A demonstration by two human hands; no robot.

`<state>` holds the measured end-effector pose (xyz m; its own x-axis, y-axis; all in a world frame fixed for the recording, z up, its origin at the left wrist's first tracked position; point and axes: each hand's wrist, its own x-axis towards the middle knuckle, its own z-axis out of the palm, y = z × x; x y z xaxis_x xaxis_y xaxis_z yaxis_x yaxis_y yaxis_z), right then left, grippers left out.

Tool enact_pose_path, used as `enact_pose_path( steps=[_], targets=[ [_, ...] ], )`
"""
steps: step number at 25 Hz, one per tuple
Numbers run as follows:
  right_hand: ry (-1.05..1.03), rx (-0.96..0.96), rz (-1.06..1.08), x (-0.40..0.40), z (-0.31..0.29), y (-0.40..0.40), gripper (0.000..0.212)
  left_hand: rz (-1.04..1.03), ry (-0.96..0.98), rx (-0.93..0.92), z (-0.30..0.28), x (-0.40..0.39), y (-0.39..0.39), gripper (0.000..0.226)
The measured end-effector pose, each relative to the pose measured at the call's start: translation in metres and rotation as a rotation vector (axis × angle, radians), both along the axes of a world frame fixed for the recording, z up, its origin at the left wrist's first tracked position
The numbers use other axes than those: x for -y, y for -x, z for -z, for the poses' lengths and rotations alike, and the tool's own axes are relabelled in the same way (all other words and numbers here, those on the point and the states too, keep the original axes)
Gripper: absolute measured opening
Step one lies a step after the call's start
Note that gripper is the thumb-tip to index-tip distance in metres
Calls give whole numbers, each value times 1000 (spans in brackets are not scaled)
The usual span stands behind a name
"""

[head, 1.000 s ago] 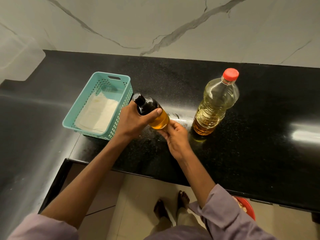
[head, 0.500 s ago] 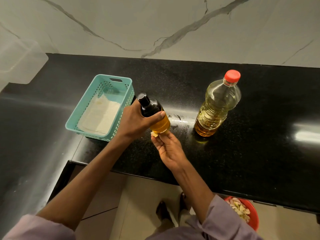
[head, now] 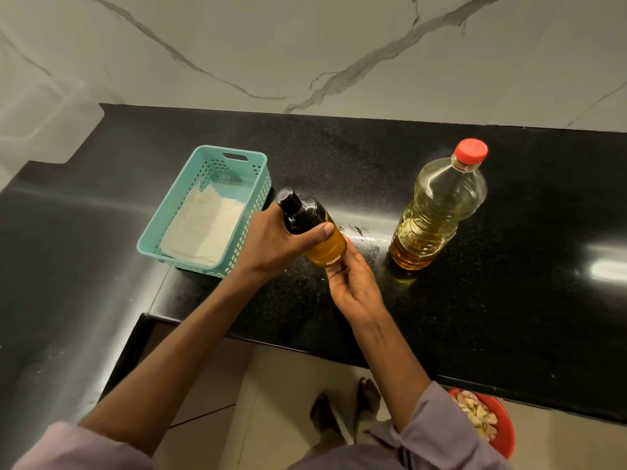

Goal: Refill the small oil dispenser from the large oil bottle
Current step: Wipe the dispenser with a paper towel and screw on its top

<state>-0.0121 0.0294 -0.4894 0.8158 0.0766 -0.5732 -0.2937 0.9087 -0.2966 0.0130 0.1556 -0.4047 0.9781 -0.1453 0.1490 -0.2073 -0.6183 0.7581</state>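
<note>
The small oil dispenser [head: 317, 228], a dark bottle with a black pump top and amber oil in its lower part, is tilted above the black counter [head: 475, 317]. My left hand [head: 274, 242] grips its upper body, thumb across the front. My right hand [head: 353, 283] cups its base from below, palm up, fingers touching the bottom. To the right stands the large oil bottle [head: 437, 212], clear plastic with yellow oil and a red cap screwed on, upright and untouched.
A teal plastic basket [head: 169, 232] holding a folded white cloth sits left of my hands. A marble wall runs behind the counter. Below the counter's front edge, a red bowl [head: 502, 432] with pale pieces rests on the floor near my feet.
My left hand has kept the dispenser lifted off the counter. My right hand turned palm up under its base and closed in on the bottom. The large bottle has stayed put.
</note>
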Motion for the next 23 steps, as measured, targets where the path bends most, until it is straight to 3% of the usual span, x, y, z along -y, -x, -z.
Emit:
enact_pose_path(
  steps=[3, 9, 13, 17, 23],
  targets=[
    [33, -66, -66, -18, -7, -15, 10, 48, 76, -66, -1, 5, 1, 47],
    [-43, -65, -184, -29, -8, 9, 14, 41, -144, 70, -1, 10, -4, 54],
    [-102, -148, -66, -21, -9, 13, 9, 20, -156, 76, -5, 8, -6, 50],
    [-101, -126, 60, -6, -8, -11, 14, 29, -132, 65, -8, 10, -4, 47],
    [-153, -39, 71, -4, -17, 8, 13, -9, -19, 53, -18, 4, -9, 44]
  ],
)
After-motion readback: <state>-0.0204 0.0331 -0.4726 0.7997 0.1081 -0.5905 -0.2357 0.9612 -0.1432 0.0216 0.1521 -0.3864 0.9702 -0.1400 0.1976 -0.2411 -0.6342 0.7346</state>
